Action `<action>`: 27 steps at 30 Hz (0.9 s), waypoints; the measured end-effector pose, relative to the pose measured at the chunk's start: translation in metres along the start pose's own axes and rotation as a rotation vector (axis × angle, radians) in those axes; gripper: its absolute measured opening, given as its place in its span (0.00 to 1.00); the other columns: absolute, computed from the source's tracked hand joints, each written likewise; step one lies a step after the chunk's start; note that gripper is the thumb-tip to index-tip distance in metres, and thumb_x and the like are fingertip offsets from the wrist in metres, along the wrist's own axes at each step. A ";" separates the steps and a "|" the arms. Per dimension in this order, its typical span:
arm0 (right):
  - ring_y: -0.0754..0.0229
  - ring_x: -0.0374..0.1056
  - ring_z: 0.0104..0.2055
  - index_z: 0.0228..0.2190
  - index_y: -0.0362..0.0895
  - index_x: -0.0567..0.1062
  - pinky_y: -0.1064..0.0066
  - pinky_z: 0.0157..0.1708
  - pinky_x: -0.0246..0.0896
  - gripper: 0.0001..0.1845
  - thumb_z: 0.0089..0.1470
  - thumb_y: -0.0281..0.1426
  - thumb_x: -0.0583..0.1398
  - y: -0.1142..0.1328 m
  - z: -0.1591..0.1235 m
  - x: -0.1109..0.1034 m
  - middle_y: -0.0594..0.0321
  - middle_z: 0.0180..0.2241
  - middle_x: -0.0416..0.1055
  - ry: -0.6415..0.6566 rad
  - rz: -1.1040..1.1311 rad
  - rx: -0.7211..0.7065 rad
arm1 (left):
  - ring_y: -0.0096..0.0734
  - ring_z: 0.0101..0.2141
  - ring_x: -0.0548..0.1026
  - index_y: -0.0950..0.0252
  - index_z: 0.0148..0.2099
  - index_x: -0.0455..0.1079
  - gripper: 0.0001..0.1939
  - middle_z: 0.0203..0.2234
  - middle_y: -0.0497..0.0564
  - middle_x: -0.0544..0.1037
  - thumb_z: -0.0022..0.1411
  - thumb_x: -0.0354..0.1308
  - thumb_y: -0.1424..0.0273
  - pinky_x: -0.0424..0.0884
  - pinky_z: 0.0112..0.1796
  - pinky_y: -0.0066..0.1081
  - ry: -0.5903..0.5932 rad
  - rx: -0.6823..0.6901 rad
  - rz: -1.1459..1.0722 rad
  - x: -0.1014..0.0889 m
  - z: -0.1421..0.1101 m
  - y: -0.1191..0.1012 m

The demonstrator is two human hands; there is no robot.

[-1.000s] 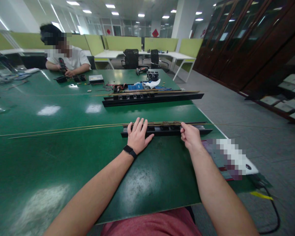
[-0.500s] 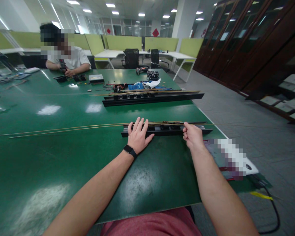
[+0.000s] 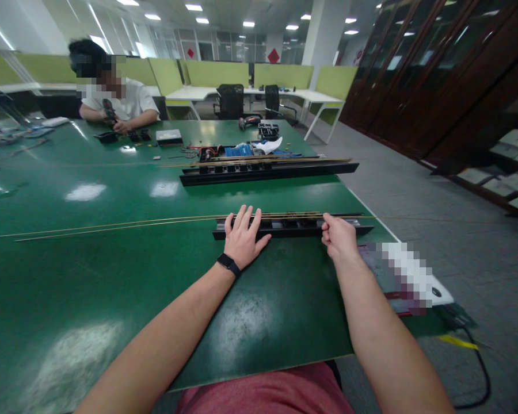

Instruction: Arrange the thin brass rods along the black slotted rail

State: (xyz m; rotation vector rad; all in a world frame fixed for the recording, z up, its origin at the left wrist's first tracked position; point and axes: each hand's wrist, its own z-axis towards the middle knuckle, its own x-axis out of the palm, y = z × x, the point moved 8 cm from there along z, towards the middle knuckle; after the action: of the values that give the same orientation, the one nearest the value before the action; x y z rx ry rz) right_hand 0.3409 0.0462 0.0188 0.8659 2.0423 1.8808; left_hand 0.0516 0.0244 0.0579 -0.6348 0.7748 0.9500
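Note:
A long black channel-shaped rail (image 3: 285, 233) lies crosswise on the green table in front of me. Thin brass-coloured rods (image 3: 155, 221) run along its top and reach far out to the left; a thin line also extends past its right end. My left hand (image 3: 242, 233), with a black watch on the wrist, lies spread over the rail's left part and the rods. At the rail's right part my right hand (image 3: 339, 234) is closed, thumb and forefinger pinched at the rods. Exactly what sits between those fingertips is too small to make out.
Behind lies a second black rail (image 3: 267, 173) with similar rods, beside blue and white parts (image 3: 242, 150). A power drill (image 3: 249, 122) is farther back. Across the green table (image 3: 112, 276) a co-worker (image 3: 125, 103) holds a tool. A pixelated flat object (image 3: 397, 276) rests at the right corner.

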 end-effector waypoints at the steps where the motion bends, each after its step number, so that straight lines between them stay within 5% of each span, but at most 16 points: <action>1: 0.73 0.51 0.10 0.23 0.45 0.65 0.81 0.08 0.40 0.19 0.52 0.34 0.70 0.000 0.000 -0.001 0.71 0.17 0.64 -0.006 0.002 -0.004 | 0.52 0.70 0.55 0.63 0.72 0.58 0.35 0.69 0.63 0.62 0.70 0.51 0.51 0.44 0.68 0.53 0.000 -0.001 0.002 0.000 0.000 0.000; 27: 0.72 0.52 0.10 0.23 0.45 0.65 0.81 0.08 0.41 0.16 0.51 0.32 0.68 0.004 0.003 -0.009 0.70 0.16 0.65 -0.096 0.013 -0.011 | 0.51 0.71 0.54 0.55 0.71 0.61 0.32 0.69 0.62 0.62 0.70 0.53 0.51 0.45 0.67 0.55 0.009 0.006 0.001 -0.002 -0.001 -0.001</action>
State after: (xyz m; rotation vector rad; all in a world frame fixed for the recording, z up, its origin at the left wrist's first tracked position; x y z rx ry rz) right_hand 0.3513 0.0435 0.0200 0.9496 1.9731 1.8186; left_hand 0.0515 0.0226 0.0593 -0.6339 0.7859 0.9457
